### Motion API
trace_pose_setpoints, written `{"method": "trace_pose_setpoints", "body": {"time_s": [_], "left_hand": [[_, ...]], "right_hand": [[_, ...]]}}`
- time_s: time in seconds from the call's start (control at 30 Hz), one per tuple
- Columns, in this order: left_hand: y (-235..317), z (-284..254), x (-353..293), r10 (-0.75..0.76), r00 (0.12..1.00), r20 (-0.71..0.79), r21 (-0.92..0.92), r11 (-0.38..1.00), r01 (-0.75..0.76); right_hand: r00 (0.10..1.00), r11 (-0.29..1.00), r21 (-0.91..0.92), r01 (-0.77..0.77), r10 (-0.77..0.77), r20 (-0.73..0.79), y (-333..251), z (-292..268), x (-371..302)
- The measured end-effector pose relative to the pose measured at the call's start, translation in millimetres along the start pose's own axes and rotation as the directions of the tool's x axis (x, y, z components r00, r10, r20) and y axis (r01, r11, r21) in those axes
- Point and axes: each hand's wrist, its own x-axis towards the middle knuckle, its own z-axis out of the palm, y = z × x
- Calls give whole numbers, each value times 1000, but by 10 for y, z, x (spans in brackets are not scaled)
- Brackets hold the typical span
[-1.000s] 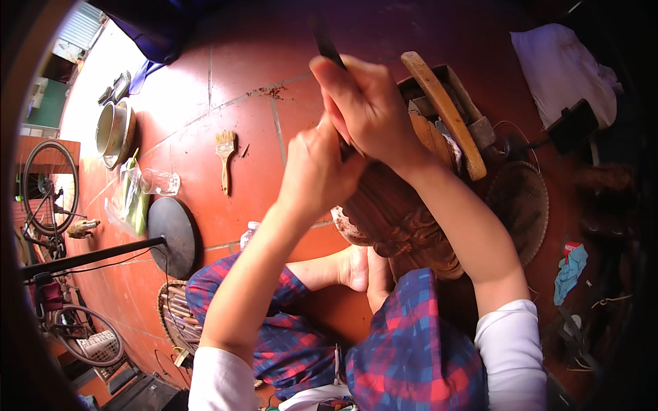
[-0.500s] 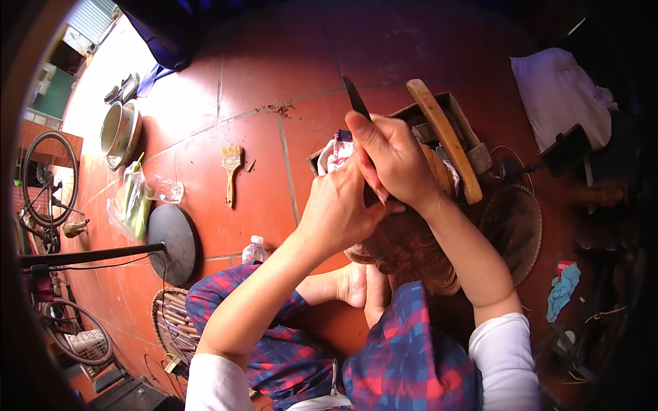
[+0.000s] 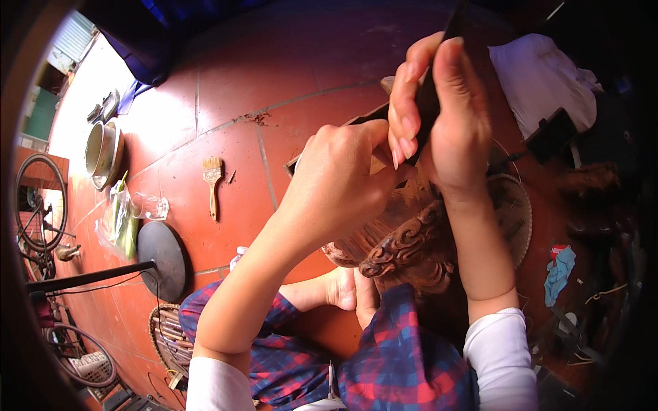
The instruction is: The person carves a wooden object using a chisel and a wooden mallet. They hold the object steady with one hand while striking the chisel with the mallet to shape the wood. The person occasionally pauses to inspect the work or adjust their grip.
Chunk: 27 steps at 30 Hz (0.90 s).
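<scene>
Left hand (image 3: 339,175): fingers curled in, knuckles up, next to the right fingertips; can't tell what it grips, inner side hidden. Dark flat tool (image 3: 428,106): right of the left hand, between fingers and thumb of the right hand (image 3: 452,123). Right fingers and thumb extended along both sides of it; can't tell how firmly they press. Carved brown wooden piece (image 3: 408,240): below both hands, on the red tiled floor (image 3: 240,219), partly covered by hands and forearms.

Tool's long axis slants: upper end points away from the person, toward the floor's far right corner, and fades into the dark; lower end runs back toward the left hand, hidden by fingers. Wood's full long axis can't be told; scrollwork faces up.

Counts, left to right: two basins (image 3: 104,154) nested, tilted, by the floor's bright left edge; one plastic bag (image 3: 123,222) with long green produce; one clear glass (image 3: 149,206) lying over; one round black base (image 3: 163,260) with a pole; one basket (image 3: 153,335) of handled tools, too packed to count; one brush (image 3: 213,188), bristles toward the far edge; one tool; one carved piece; one woven tray (image 3: 514,219); one light blue cloth (image 3: 561,270), near the right edge.
</scene>
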Motion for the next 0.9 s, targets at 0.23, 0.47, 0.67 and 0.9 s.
{"method": "trace_pose_setpoints", "body": {"time_s": [0.23,0.47,0.67,0.9], "left_hand": [[-346,519,-8,149,982,114,277,945,-176],[-160,414,290,-1,971,237,327,942,-79],[-295,548,134,99,982,164,415,896,-159],[-292,513,127,117,972,204,403,895,-193]], "right_hand": [[971,949,-218,-226,201,-131,378,-328,-448],[980,983,-179,-36,-1,-200,428,-435,-275],[967,956,-256,-143,80,-242,502,-431,-445],[959,970,-101,-220,197,-202,408,-388,-464]]}}
